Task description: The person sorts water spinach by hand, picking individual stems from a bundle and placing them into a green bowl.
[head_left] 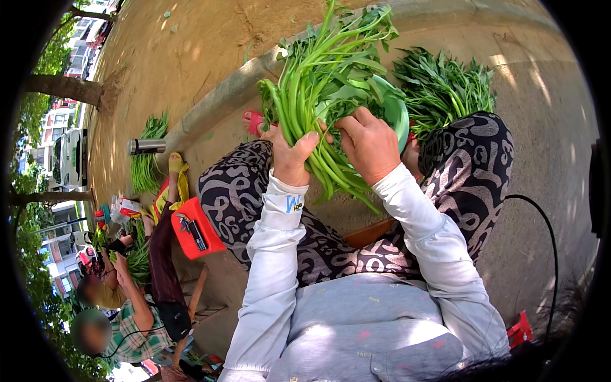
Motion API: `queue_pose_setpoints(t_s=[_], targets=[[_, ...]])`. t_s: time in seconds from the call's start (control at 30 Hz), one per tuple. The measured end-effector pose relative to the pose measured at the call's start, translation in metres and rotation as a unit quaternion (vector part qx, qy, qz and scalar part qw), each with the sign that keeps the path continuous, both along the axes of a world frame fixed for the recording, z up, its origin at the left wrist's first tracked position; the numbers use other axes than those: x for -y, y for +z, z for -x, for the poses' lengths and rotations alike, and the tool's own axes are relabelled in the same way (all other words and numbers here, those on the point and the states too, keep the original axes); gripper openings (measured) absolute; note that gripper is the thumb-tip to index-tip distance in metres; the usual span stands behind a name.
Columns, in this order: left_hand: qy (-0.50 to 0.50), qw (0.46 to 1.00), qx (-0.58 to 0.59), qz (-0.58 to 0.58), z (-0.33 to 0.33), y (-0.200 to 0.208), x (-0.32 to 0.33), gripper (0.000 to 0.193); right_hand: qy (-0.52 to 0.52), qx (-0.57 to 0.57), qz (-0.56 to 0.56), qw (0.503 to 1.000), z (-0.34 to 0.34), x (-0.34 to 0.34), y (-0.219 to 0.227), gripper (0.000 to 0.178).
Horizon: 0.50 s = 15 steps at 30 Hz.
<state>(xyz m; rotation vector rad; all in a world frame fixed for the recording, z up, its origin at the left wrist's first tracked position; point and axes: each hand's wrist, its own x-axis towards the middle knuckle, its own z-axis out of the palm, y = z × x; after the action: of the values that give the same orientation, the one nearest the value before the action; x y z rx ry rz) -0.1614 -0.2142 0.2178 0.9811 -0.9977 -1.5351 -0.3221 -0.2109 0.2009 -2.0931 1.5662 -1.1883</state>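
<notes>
My left hand [291, 156] is closed around a thick bunch of water spinach [299, 95], its long pale-green stems and leaves reaching up and away from me. Close on the right, my right hand [369, 143] has its fingers bent against the same bunch, pinching at stems or leaves; exactly what lies between the fingertips is hidden. Behind the hands sits a light green basin [396, 111], partly covered by the bunch, with some leaves in it. A heap of leafy water spinach [449, 89] lies on the ground just right of the basin.
Left of my knee is a red plastic stool [194, 230] with small items on it. Farther left, a steel thermos [146, 146] lies by more greens [145, 172]. Other people [137, 318] sit at lower left handling greens. A concrete curb [216, 95] runs beyond; a black cable [547, 242] curves at right.
</notes>
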Motion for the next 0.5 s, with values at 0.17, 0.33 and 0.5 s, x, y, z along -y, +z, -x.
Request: queue_pose_setpoints(t_s=[0.17, 0.33, 0.5], targets=[[-0.006, 0.999, -0.02, -0.034, -0.009, -0.001, -0.009, 0.04, 0.012, 0.004, -0.023, 1.0, 0.001, -0.001, 0.003, 0.011], [0.037, 0.998, 0.014, -0.056, -0.01, 0.008, -0.021, 0.04, 0.018, -0.004, -0.028, 0.999, -0.005, -0.004, 0.006, 0.01], [0.038, 0.996, -0.028, -0.072, -0.014, 0.015, -0.028, 0.037, 0.039, 0.13, -0.136, 0.981, -0.01, -0.009, 0.007, 0.013]])
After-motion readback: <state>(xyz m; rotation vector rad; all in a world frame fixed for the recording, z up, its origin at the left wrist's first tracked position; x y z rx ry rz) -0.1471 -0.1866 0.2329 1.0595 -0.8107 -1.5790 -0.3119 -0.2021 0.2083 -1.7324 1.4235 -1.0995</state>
